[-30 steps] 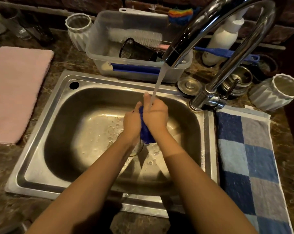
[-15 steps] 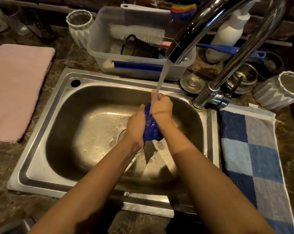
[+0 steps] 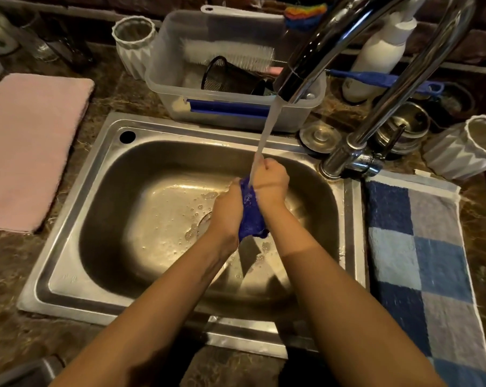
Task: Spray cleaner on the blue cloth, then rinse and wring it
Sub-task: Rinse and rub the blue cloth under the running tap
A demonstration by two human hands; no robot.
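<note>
The blue cloth (image 3: 250,216) is bunched between both hands over the middle of the steel sink (image 3: 79,247). My left hand (image 3: 227,210) grips its left side and my right hand (image 3: 269,182) grips its upper right part. A stream of water (image 3: 265,135) falls from the chrome tap spout (image 3: 306,71) onto the cloth and my right hand. Most of the cloth is hidden by my fingers; its lower end hangs free. A white spray bottle (image 3: 375,57) stands behind the tap.
A clear plastic tub (image 3: 177,88) with a brush and mesh cup sits behind the sink. A pink towel (image 3: 26,146) lies left, a blue checked towel (image 3: 420,261) right. White ribbed cups (image 3: 134,43) (image 3: 465,149) stand at back left and right. The tap base (image 3: 347,160) is at the sink's right rear.
Both hands have worked the cloth under the running water; more of the cloth now hangs below them. The hands stay in the same spot in the sink.
</note>
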